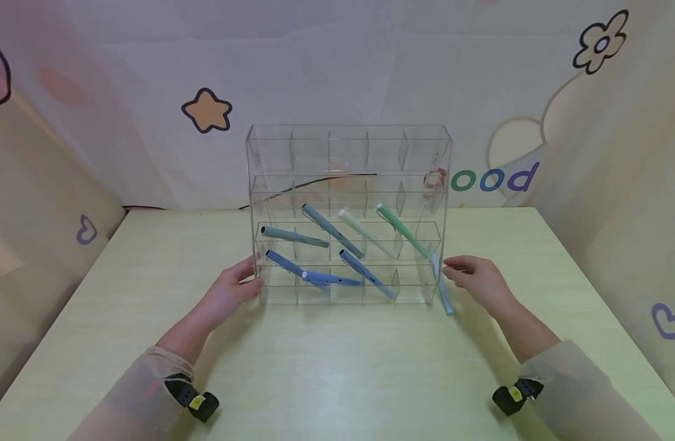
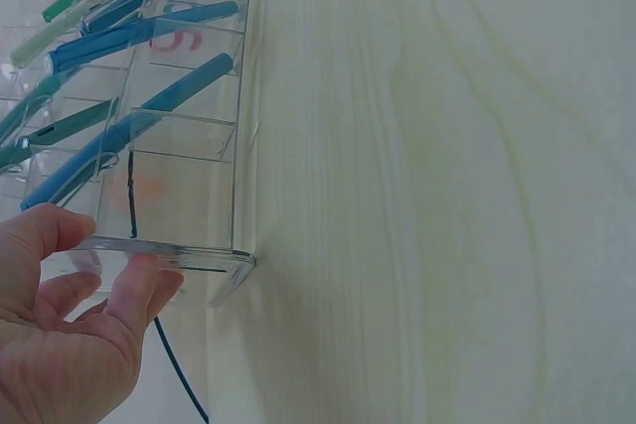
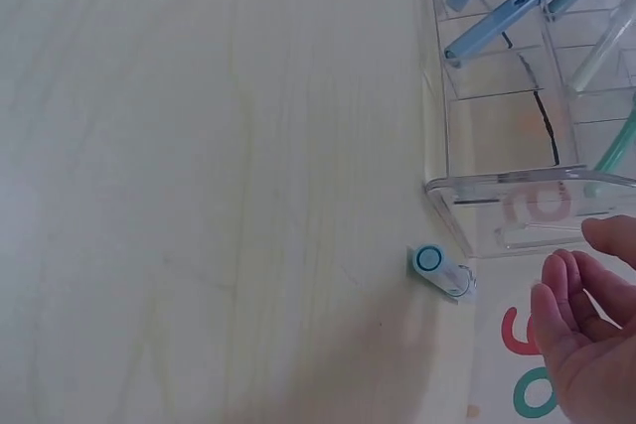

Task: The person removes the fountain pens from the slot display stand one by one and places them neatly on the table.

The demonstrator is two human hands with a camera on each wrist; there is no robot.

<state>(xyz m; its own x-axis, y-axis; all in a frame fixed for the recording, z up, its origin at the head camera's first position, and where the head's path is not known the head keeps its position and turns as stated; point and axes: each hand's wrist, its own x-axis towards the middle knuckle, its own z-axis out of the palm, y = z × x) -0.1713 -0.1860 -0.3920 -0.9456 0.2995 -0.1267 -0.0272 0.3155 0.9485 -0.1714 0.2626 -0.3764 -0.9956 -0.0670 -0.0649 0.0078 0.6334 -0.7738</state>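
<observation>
A clear acrylic display rack [image 1: 348, 295] with small compartments stands upright on the table. My left hand [image 1: 233, 288] grips its left side panel, thumb and fingers on either side of the edge in the left wrist view. Beside the right panel, my right hand [image 1: 478, 278] has its fingers loosely bent and holds nothing, fingertips close to the panel. A light-blue pen [image 3: 447, 278] is outside the rack, tilted along its right side near that hand. Several blue pens [image 1: 367, 275] lie slanted in the bottom row. Above them are teal pens [image 1: 332, 229], a pale green pen [image 1: 365, 231] and a green pen [image 1: 403, 229].
A pale wood-grain table [image 1: 337, 367] extends around the rack. Behind it hangs a printed cloth [image 1: 337, 73] with a star, a flower and coloured letters, and cloth also walls both sides. Small black cameras [image 1: 518, 397] sit on both wrists.
</observation>
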